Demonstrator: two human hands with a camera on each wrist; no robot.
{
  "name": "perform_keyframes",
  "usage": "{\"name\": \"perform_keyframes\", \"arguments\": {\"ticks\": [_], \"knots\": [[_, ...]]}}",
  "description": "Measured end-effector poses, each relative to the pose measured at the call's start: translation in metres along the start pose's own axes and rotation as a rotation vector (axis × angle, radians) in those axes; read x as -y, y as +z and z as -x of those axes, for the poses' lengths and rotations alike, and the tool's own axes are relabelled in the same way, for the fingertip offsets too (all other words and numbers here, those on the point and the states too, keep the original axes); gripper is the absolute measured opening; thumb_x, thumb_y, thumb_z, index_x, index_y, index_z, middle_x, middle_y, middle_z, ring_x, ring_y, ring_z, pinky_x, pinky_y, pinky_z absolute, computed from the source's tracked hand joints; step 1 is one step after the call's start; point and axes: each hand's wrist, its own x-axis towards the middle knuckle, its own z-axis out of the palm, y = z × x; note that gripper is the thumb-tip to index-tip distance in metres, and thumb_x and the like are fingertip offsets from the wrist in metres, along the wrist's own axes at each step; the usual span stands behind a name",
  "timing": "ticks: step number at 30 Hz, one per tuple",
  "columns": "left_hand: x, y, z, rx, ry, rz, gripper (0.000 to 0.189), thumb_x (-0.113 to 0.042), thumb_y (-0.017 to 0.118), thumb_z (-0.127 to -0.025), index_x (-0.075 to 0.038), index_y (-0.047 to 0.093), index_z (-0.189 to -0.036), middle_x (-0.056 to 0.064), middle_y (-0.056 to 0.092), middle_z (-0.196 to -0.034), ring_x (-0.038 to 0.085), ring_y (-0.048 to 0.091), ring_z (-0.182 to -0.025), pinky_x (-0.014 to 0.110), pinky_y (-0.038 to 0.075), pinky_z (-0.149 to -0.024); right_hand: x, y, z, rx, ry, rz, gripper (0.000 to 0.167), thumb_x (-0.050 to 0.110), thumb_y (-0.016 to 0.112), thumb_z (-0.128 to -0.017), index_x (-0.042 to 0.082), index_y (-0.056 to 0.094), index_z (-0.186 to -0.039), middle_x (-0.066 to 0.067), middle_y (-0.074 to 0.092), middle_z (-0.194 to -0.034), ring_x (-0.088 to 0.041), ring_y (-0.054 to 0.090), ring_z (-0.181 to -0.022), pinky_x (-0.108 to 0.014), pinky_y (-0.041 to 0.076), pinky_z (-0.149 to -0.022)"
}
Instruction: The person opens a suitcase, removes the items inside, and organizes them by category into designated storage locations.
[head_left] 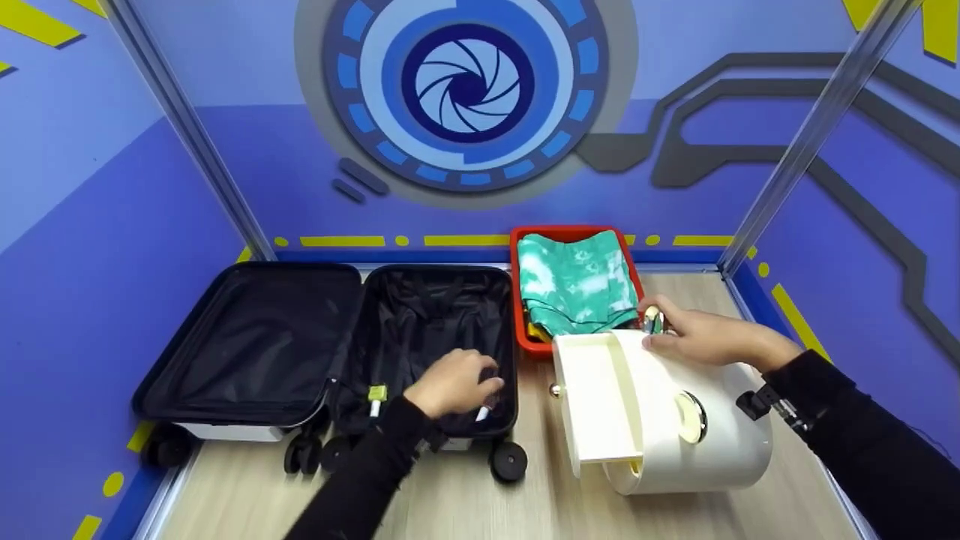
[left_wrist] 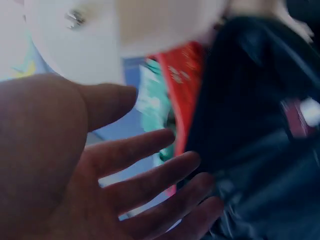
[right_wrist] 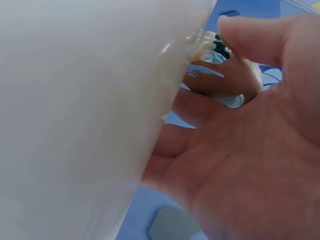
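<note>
My right hand grips a shiny gold fitting at the far side of a white rounded storage box. The right wrist view shows the thumb by this mirror-like fitting and the other fingers partly hidden behind the white wall. A white drawer with a small round knob juts from the box's left end. Over the right half of an open black suitcase hovers my left hand, holding nothing. Its fingers are spread apart in the left wrist view.
Behind the box stands a red basket holding folded green-and-white cloth. The suitcase's other half lies open at the left, with black wheels toward me. Blue panels enclose the table's back and sides.
</note>
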Motion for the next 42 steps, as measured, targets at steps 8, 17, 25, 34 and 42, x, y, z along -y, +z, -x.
{"name": "perform_keyframes", "arguments": {"ticks": [8,17,25,34,42], "knots": [[0.048,-0.002,0.001,0.145,-0.11,-0.199,0.034,-0.029,0.085,-0.097,-0.002,0.081,-0.117,0.02,0.082,-0.119,0.041,0.077,-0.116,0.052,0.061,-0.104,-0.001,0.001,0.0,-0.004,0.017,0.008,0.047,0.041,0.057,-0.115,0.023,0.035,-0.153,-0.014,0.069,-0.111,-0.028,0.067,-0.106,-0.047,0.052,-0.094],[0.068,0.004,0.004,0.34,-0.197,-0.248,0.023,-0.013,0.096,-0.08,-0.008,0.081,-0.096,0.014,0.08,-0.099,0.031,0.076,-0.093,0.047,0.064,-0.087,-0.001,0.001,0.0,-0.003,0.001,0.006,0.048,0.042,0.057,-0.115,0.021,0.036,-0.152,-0.011,0.067,-0.108,-0.026,0.065,-0.104,-0.047,0.052,-0.093],[0.074,-0.001,-0.012,0.417,-0.241,-0.294,0.022,-0.01,0.096,-0.076,-0.011,0.077,-0.087,0.008,0.071,-0.092,0.024,0.059,-0.082,0.039,0.055,-0.077,-0.002,0.001,0.0,-0.007,-0.008,-0.001,0.045,0.039,0.058,-0.115,0.022,0.035,-0.15,-0.01,0.066,-0.105,-0.025,0.066,-0.103,-0.046,0.052,-0.093],[0.072,0.003,-0.018,0.437,-0.22,-0.364,0.033,-0.017,0.097,-0.076,-0.014,0.066,-0.065,0.002,0.063,-0.079,0.02,0.056,-0.073,0.036,0.056,-0.07,-0.002,0.004,-0.002,-0.006,-0.018,0.003,0.045,0.04,0.057,-0.115,0.022,0.035,-0.15,-0.012,0.069,-0.108,-0.026,0.068,-0.105,-0.049,0.054,-0.095],[0.056,-0.015,-0.027,0.176,-0.097,-0.248,0.037,-0.039,0.088,-0.085,-0.012,0.075,-0.106,0.013,0.074,-0.109,0.036,0.073,-0.106,0.051,0.06,-0.099,-0.005,0.003,0.001,-0.017,0.002,0.009,0.048,0.044,0.057,-0.115,0.023,0.035,-0.152,-0.018,0.07,-0.121,-0.032,0.069,-0.117,-0.056,0.054,-0.102]]}}
